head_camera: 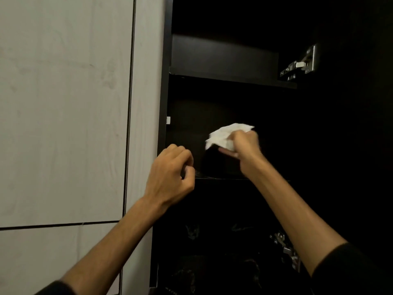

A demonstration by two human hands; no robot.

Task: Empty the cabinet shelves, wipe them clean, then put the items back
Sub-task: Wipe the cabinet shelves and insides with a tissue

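The black cabinet (168,92) stands open, its inside very dark. My right hand (244,145) reaches into the middle compartment and grips a crumpled white cloth (223,135), held against the dark interior just above the middle shelf (217,179). My left hand (172,173) hovers at the cabinet's left front edge with its fingers curled and nothing in them. The upper shelf (234,79) shows no items. Dim dark shapes (191,231) lie in the compartment below; I cannot tell what they are.
Pale wood-grain panels (63,113) fill the left half of the view. Metal door hinges sit on the cabinet's right side, an upper hinge (302,64) and a lower hinge (287,250). A small white stud (168,119) sticks out of the left wall.
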